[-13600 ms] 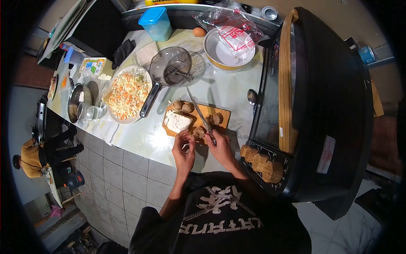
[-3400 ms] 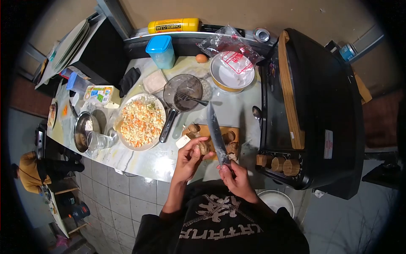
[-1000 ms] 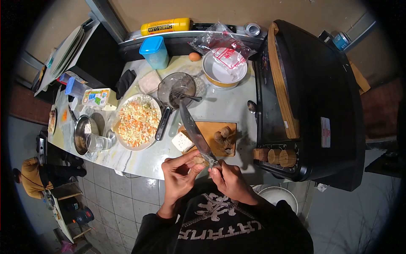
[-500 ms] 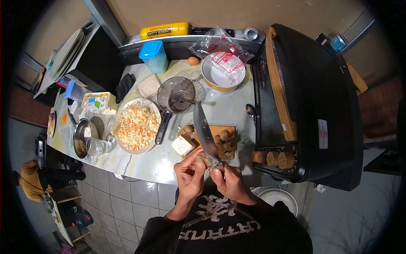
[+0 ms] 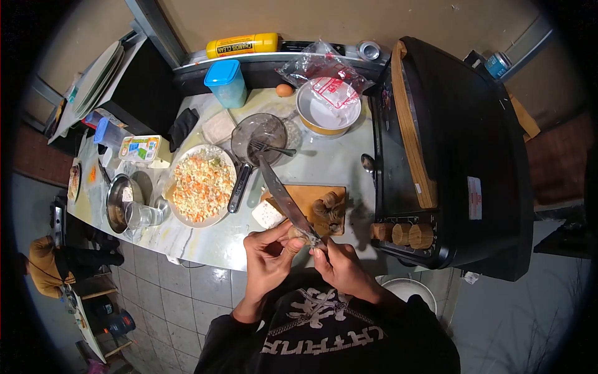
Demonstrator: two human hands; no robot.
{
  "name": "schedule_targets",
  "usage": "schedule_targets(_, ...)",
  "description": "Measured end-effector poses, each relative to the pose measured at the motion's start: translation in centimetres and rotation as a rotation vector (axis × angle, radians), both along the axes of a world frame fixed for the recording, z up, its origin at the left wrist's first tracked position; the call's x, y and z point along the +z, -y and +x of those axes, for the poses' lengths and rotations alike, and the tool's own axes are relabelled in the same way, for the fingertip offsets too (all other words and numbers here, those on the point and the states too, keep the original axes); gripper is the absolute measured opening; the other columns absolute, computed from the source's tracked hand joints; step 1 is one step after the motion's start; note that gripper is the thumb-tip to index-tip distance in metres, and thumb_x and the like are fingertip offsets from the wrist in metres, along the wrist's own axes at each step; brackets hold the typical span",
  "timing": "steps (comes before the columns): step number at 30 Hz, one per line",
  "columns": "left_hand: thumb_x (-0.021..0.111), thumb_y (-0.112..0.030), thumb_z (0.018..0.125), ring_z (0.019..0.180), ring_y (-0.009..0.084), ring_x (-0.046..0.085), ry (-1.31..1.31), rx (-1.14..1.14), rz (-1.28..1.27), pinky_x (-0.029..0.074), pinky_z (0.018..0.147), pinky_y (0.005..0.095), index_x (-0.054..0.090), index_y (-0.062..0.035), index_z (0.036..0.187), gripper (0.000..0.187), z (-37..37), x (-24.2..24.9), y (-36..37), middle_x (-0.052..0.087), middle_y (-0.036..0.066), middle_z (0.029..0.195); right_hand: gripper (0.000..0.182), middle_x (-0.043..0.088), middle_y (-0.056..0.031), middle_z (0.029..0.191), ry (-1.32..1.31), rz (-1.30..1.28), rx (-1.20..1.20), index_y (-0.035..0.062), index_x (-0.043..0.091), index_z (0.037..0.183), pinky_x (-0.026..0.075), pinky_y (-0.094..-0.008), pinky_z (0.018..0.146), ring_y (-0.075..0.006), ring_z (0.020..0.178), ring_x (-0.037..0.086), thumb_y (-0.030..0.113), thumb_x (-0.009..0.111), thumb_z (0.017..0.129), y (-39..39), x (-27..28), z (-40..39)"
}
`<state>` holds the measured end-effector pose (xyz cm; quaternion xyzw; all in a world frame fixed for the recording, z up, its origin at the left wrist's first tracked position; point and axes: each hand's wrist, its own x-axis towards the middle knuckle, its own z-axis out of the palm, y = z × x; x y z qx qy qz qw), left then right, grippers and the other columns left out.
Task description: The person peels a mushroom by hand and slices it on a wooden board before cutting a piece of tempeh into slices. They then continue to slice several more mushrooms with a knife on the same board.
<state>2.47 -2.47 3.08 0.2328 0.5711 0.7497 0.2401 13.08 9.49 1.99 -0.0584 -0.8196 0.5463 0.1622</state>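
Observation:
My right hand (image 5: pixel 342 265) is closed around the handle end of a large knife (image 5: pixel 285 201), whose long blade points up and to the left. Between the fingertips of my left hand (image 5: pixel 268 257) is a small brownish mushroom (image 5: pixel 297 233), pressed against the blade near its base. Below the blade lies a wooden cutting board (image 5: pixel 306 192). Several brown mushrooms (image 5: pixel 329 204) sit on the board's right side. At its left edge rests a white speckled block (image 5: pixel 268 214), perhaps tofu. My fingers partly hide the held mushroom and the knife's handle.
Left of the board are a plate of diced food (image 5: pixel 200 187) and a dark pan (image 5: pixel 258 134) with a fork (image 5: pixel 274 148). A white bowl (image 5: pixel 327 115) and egg (image 5: pixel 284 90) stand behind. A black oven (image 5: pixel 461 149) borders the right. A person (image 5: pixel 45 268) is far left.
The knife has swung so its tip points farther left and lower. My left hand has shifted slightly left. Round brown pieces near the board's upper left are no longer visible there.

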Motion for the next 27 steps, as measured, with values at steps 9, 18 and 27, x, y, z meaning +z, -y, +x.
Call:
schedule_targets(9, 0.063, -0.024, 0.087, 0.095, 0.0199, 0.06, 0.246, -0.006, 0.204, 0.049, 0.083, 0.0336, 0.051, 0.0111, 0.117, 0.048, 1.1, -3.3, -1.2, 0.062, 0.017, 0.105, 0.014, 0.062, -0.0174, 0.074, -0.028, -0.026, -0.099, -0.0063, 0.052, 0.092, 0.047, -0.0377, 0.055, -0.0351, 0.064, 0.062, 0.007, 0.051, 0.089, 0.7, -0.9, -0.4)
schedule_targets(18, 0.062, -0.017, 0.088, 0.076, 0.0164, 0.063, 0.056, 0.073, 0.009, 0.051, 0.075, 0.0297, 0.059, 0.0113, 0.107, 0.034, 0.5, -0.9, -1.2, 0.067, 0.015, 0.089, 0.017, 0.063, -0.0181, 0.076, 0.009, -0.016, -0.114, -0.0072, 0.05, 0.097, 0.049, -0.0378, 0.056, -0.0347, 0.067, 0.064, 0.008, 0.052, 0.089, 0.8, -0.2, -0.1)
schedule_targets(27, 0.065, -0.001, 0.083, 0.078, 0.0108, 0.061, -0.131, -0.097, -0.186, 0.05, 0.072, 0.0239, 0.062, 0.0081, 0.107, 0.026, -1.8, 2.5, -0.5, 0.068, 0.014, 0.09, 0.015, 0.059, -0.0169, 0.067, 0.04, -0.013, -0.04, -0.0059, 0.048, 0.093, 0.046, -0.0379, 0.052, -0.0328, 0.059, 0.061, 0.009, 0.049, 0.091, 0.1, 0.5, -0.4)
